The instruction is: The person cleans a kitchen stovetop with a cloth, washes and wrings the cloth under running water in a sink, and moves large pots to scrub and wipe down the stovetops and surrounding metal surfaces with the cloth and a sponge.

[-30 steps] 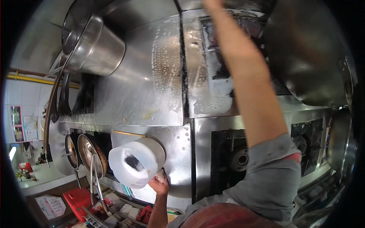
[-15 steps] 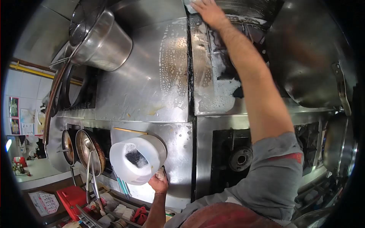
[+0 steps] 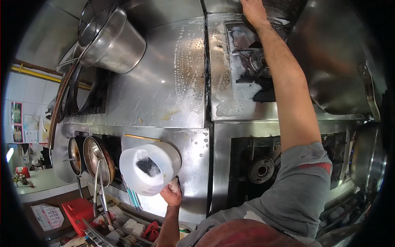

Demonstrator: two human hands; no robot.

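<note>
My left hand (image 3: pixel 171 194) is closed at the near side of a white translucent plastic tub (image 3: pixel 170 164). The tub tips toward me, with white suds and a dark scouring pad (image 3: pixel 149 167) inside. Something pale shows by the fingers of that hand, too small to make out. My right arm stretches over the far stove to the soapy back panel. The right hand (image 3: pixel 255 12) is at the top edge of the view, its fingers cut off. Below it lies a foam-streaked burner (image 3: pixel 258 64) in a wet steel top (image 3: pixel 224 111).
A large steel pot (image 3: pixel 123 45) with a strainer stands at the back left. Two frying pans (image 3: pixel 98 160) with utensils lie at the left. A near burner (image 3: pixel 261 169) sits under my right arm. A big pan (image 3: pixel 341 82) leans at the right. Teal-handled tools (image 3: pixel 132 197) lie by the tub.
My right hand has moved right along the back panel, and its fingers have left the view. The whitish thing under it no longer shows. More of the far burner is visible. My left hand stays put.
</note>
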